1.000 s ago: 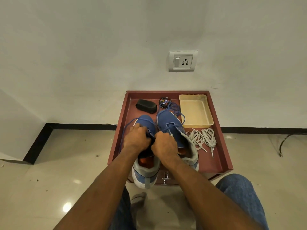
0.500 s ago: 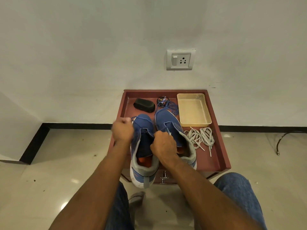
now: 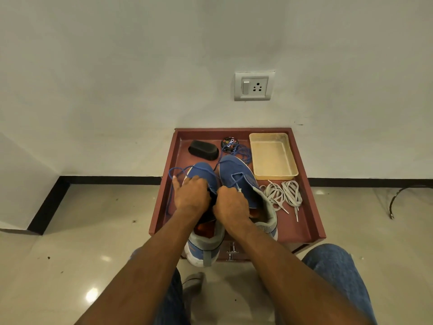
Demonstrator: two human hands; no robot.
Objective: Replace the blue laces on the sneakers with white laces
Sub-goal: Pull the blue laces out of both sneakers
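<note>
Both hands work at the left sneaker [image 3: 203, 174], near the front of the red tray [image 3: 311, 207]. The left hand [image 3: 191, 194] and right hand [image 3: 230, 202] curl around its blue lace [image 3: 174, 171]; white laces [image 3: 283, 195] lie right of the sneakers.

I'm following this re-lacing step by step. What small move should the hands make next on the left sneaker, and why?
Probably pull the blue lace out of the next eyelets: both the left hand and right hand sit on the left sneaker, a loose loop trails left, and the white laces lie untouched.
</note>
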